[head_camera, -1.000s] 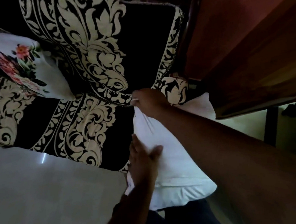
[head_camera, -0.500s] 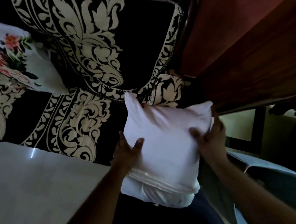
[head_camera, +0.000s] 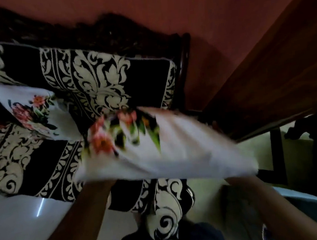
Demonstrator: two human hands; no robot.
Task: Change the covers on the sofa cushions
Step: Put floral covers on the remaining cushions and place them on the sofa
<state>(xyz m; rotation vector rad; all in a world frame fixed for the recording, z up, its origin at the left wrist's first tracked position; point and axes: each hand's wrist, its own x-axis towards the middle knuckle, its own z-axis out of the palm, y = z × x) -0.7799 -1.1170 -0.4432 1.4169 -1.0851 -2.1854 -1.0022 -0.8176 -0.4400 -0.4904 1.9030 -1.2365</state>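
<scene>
We carry a blurred white cushion with a floral print [head_camera: 156, 149] at the picture's centre; it hides both hands, so their grip cannot be told. A second white floral cushion [head_camera: 36, 110] rests at nine o'clock on the black-and-cream patterned sofa [head_camera: 100, 83], apparently finished; this one seems covered too.

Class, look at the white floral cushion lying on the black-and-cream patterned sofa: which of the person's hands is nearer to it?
Left. The left hand, hidden under the lifted blurred cushion, is just right of and below the white floral cushion. The right hand is far across on the right.
</scene>
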